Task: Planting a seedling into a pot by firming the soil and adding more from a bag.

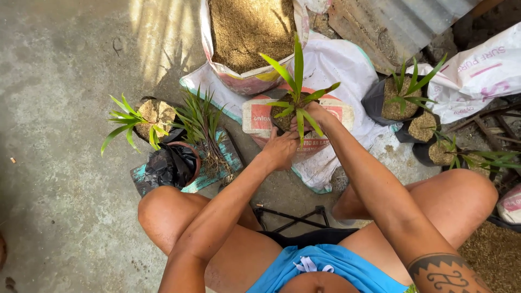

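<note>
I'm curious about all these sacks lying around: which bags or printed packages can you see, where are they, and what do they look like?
Open sack: top centre, white and pink, full of brown husk.
Small printed bag: centre, white with red, holding a green seedling; left hand and right hand touch it.
White sack: upper right, pink print, lying crumpled.
Black bags: left, bunched, plain.
</note>
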